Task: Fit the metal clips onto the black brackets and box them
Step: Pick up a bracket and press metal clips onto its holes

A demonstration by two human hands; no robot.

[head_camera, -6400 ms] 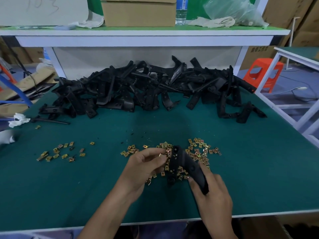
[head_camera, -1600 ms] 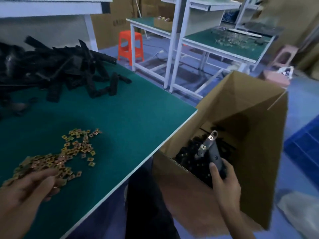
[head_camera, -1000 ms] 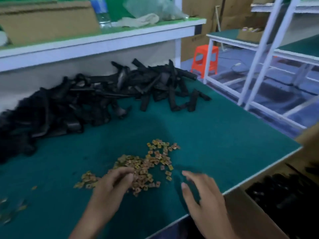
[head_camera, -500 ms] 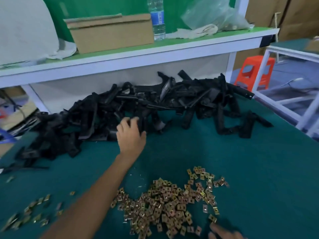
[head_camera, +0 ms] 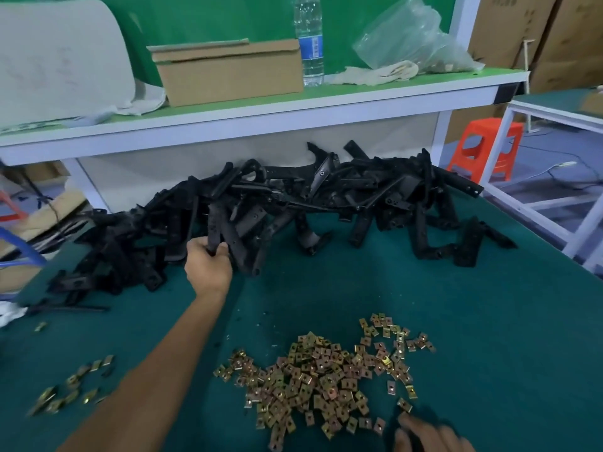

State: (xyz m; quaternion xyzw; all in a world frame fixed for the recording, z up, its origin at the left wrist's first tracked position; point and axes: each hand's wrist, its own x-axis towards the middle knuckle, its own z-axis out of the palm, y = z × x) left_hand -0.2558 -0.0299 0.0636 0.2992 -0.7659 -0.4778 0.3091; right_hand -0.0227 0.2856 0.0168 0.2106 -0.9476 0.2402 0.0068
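Left hand (head_camera: 208, 267) now clenches one bracket (head_camera: 213, 223) at the near edge of the pile (head_camera: 359, 190); half a second ago it only lies on top. Pick made, so I judge clip fitting comes next. Clips (head_camera: 319, 376) lie nearer the person and right of the grip, with bare mat (head_camera: 277, 298) between: room to pull back. The pile crowds behind and to both sides. Right hand (head_camera: 427, 435) is beside the clips, blurred; its grip is unreadable.

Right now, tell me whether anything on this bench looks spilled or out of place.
A small scatter of metal clips lies far left, apart from the main clip pile near the front; one lone clip sits behind it. The black brackets are a tangled heap, not stacked. Nothing looks damaged.
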